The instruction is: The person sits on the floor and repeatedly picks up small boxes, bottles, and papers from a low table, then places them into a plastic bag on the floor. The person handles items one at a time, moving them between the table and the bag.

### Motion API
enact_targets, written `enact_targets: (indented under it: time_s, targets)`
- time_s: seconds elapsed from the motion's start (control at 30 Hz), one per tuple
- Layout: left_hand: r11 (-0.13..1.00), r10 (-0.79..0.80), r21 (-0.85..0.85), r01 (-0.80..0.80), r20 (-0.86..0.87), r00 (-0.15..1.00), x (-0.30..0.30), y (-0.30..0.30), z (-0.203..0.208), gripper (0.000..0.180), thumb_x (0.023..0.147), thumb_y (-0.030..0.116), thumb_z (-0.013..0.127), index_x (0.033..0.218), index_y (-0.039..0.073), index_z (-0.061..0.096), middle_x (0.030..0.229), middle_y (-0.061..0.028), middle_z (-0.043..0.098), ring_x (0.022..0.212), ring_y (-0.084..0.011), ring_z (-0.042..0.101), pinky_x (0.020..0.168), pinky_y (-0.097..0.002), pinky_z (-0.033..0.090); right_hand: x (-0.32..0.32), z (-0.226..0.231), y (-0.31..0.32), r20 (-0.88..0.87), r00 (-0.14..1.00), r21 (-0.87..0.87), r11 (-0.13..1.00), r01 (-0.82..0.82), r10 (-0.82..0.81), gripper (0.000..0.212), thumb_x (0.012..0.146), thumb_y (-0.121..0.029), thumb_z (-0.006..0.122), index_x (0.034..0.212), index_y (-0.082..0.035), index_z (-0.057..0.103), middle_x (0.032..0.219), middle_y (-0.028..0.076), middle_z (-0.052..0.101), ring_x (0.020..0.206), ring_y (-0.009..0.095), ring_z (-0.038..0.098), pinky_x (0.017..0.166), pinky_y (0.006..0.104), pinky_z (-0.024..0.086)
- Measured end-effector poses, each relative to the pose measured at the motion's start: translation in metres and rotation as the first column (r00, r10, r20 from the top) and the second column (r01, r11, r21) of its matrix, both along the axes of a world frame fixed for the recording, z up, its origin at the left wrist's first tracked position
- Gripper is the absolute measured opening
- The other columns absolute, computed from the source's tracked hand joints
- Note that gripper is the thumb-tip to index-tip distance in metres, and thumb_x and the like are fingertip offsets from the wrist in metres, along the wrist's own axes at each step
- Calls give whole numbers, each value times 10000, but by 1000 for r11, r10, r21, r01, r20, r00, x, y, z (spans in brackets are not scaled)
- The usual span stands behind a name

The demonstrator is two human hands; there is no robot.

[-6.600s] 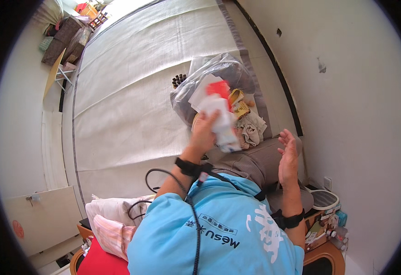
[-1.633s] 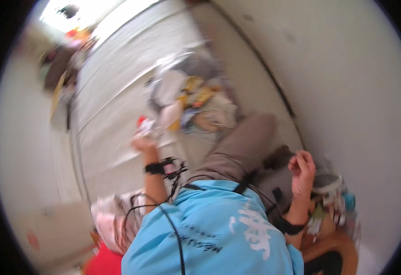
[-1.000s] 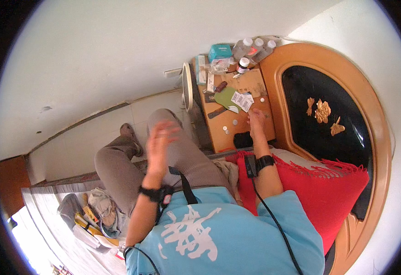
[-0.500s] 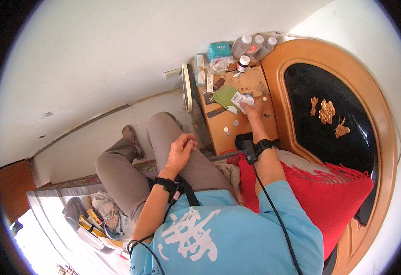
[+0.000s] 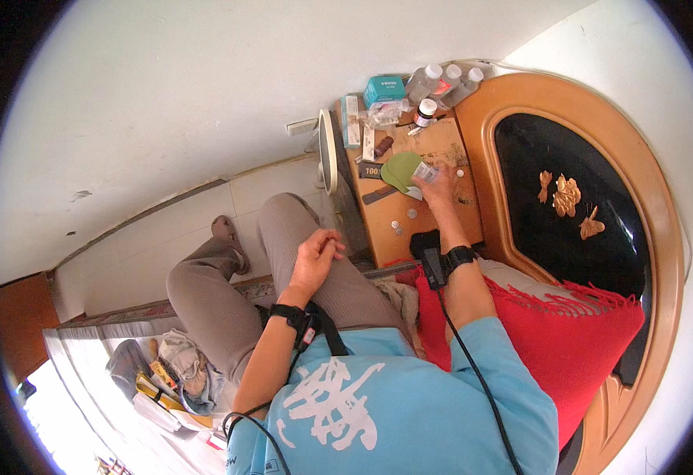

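Observation:
My right hand (image 5: 440, 191) reaches over the small wooden bedside cabinet, its fingers closed on a small white printed packet (image 5: 424, 171). Beneath the packet lies a flat, rounded green piece (image 5: 398, 169) with a pale edge at its near end. My fingertips are partly hidden, so whether they also touch the green piece I cannot tell. Over my thigh, my left hand (image 5: 315, 260) is held with its fingers curled in, and nothing shows in it. Small round pale discs (image 5: 411, 214) lie on the cabinet top nearer to me, and a white cap (image 5: 460, 172) sits right of my right hand.
Clear bottles (image 5: 426, 82), a teal box (image 5: 384, 91) and a dark jar with a white lid (image 5: 425, 112) stand at the cabinet's back. A long pale box (image 5: 350, 121) lies along its left side. The wooden headboard (image 5: 473, 134) rises at right; red fringed cloth (image 5: 521, 340) lies beside me.
The white packet has turned and moved lower under my right hand, showing less of itself. The view has shifted slightly. My left hand stays over my thigh.

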State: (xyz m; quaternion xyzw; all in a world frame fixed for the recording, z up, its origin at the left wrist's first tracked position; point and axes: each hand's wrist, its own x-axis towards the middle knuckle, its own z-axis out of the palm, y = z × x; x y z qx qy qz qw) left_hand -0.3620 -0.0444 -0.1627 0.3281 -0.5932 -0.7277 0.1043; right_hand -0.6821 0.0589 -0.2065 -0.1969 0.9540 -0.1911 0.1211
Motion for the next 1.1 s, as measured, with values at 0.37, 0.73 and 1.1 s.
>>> enact_targets:
  time_s: [0.37, 0.73, 1.1]
  targets:
    - [999, 26, 44, -25, -20, 999, -2, -2, -5, 165, 968, 54, 455, 1052, -33, 568, 904, -104, 638, 745, -137, 602, 711, -281, 511, 19, 23, -14, 60, 985, 231, 958, -171, 161, 983, 610, -340, 860, 1396, -80, 330, 1406, 155, 369, 1311, 359, 325, 1055, 558, 252]
    - [999, 16, 36, -15, -17, 1000, -1, -4, -5, 168, 967, 55, 454, 1059, -37, 560, 904, -110, 641, 744, -140, 603, 704, -275, 510, -33, -19, 21, 118, 977, 128, 973, -190, 175, 702, 680, -284, 775, 1305, -141, 490, 1289, 138, 509, 1262, 340, 414, 1024, 535, 322]
    - [998, 30, 55, -28, -19, 999, -1, -4, -7, 163, 967, 59, 460, 1048, -41, 560, 910, -106, 637, 744, -143, 607, 700, -280, 516, -3, 32, 5, 151, 980, 186, 970, -155, 127, 509, 635, -173, 831, 1051, -94, 550, 1125, 96, 578, 1197, 298, 470, 1004, 541, 266]
